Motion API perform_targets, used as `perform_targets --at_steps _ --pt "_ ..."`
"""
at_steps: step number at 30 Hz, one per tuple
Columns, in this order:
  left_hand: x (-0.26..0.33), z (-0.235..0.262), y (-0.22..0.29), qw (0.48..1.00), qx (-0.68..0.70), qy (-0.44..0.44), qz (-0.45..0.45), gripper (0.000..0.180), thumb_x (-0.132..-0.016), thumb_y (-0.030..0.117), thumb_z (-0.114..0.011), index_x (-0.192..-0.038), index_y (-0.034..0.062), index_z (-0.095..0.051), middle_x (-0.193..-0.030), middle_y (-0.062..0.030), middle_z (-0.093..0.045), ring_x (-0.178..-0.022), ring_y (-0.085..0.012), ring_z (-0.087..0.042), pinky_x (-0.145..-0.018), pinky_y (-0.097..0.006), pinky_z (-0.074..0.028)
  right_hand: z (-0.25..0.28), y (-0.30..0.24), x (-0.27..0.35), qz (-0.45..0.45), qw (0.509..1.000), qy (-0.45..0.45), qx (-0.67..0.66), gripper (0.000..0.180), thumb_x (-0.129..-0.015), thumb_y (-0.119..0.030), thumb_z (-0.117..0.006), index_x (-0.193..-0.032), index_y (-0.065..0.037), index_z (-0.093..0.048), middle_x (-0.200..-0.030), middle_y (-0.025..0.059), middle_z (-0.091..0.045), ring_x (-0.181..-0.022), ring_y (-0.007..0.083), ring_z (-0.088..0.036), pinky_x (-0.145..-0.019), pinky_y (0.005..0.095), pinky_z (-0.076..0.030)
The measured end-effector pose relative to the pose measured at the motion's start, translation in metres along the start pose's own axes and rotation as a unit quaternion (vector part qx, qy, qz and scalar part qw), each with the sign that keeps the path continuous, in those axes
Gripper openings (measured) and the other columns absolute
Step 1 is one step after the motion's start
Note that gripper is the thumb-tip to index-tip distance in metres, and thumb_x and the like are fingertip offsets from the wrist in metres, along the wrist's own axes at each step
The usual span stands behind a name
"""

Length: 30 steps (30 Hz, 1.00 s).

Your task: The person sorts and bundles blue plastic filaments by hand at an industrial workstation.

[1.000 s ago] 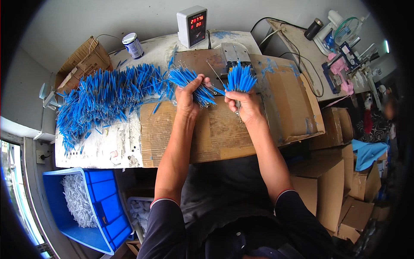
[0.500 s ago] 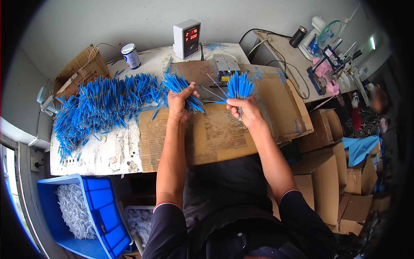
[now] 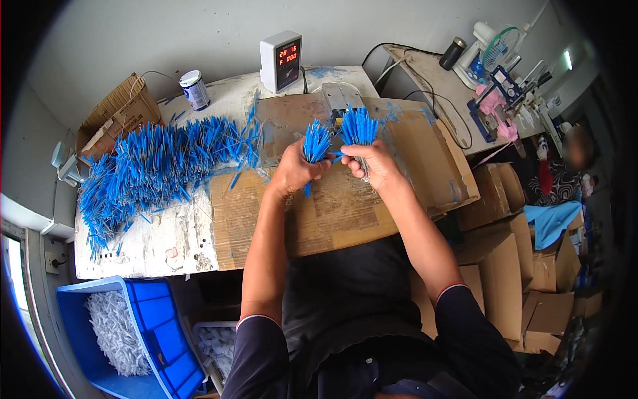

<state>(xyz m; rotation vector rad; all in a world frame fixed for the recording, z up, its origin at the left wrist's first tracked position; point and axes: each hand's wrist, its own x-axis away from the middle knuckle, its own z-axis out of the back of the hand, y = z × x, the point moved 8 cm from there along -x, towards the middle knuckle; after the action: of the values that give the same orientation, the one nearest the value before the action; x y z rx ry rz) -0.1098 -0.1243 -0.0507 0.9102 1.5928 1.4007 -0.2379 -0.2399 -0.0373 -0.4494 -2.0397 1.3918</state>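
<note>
My left hand grips a small bunch of blue wire pieces that fan upward. My right hand grips a larger bunch of blue wire pieces, with its thumb reaching toward the left bunch. The two bunches stand side by side, almost touching, above a sheet of brown cardboard on the bench. A big loose pile of the same blue wire pieces lies on the white bench to my left. A small grey metal device sits just behind the bunches.
A white box with a red digit display stands at the back, a small tin and an open carton to its left. A blue bin of white parts sits below left. Cardboard boxes stack at right. Another person sits far right.
My left hand has carried its small bunch rightward, away from the big pile and up beside the bunch in my right hand. The view has shifted slightly.
</note>
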Motion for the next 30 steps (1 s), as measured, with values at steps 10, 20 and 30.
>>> perform_targets --at_steps 10,20,30 --pt "0.001 0.005 -0.001 0.999 -0.038 0.023 0.011 0.029 -0.082 -0.001 -0.077 -0.108 0.0003 -0.062 -0.089 -0.0037 -0.070 -0.065 -0.0087 -0.059 -0.056 -0.027 -0.050 -0.012 0.001 0.006 -0.020 0.999 -0.029 0.001 0.015 -0.082 -0.007 -0.078 -0.089 -0.001 -0.065 -0.074 0.0129 -0.068 -0.050 0.0096 -0.053 -0.040 0.0222 -0.037" --pt "-0.001 0.002 0.000 0.994 -0.098 0.029 0.023 0.027 -0.080 0.001 -0.078 -0.103 0.0011 -0.063 -0.079 -0.0020 -0.066 -0.062 -0.0085 -0.058 -0.054 -0.026 -0.048 0.001 0.011 0.002 -0.021 0.998 -0.017 0.050 0.015 -0.083 -0.010 -0.079 -0.088 -0.002 -0.068 -0.068 0.0057 -0.063 -0.049 0.0071 -0.050 -0.040 0.0217 -0.035" --pt "-0.003 0.010 -0.008 0.998 -0.011 0.058 0.018 0.019 -0.078 0.000 -0.077 -0.091 0.0014 -0.064 -0.073 -0.0036 -0.065 -0.058 -0.0113 -0.060 -0.050 -0.028 -0.047 -0.011 0.023 0.012 0.129 0.990 -0.027 -0.045 0.031 -0.080 -0.002 -0.080 -0.106 -0.004 -0.066 -0.084 0.0027 -0.067 -0.058 0.0092 -0.055 -0.050 0.0253 -0.041"
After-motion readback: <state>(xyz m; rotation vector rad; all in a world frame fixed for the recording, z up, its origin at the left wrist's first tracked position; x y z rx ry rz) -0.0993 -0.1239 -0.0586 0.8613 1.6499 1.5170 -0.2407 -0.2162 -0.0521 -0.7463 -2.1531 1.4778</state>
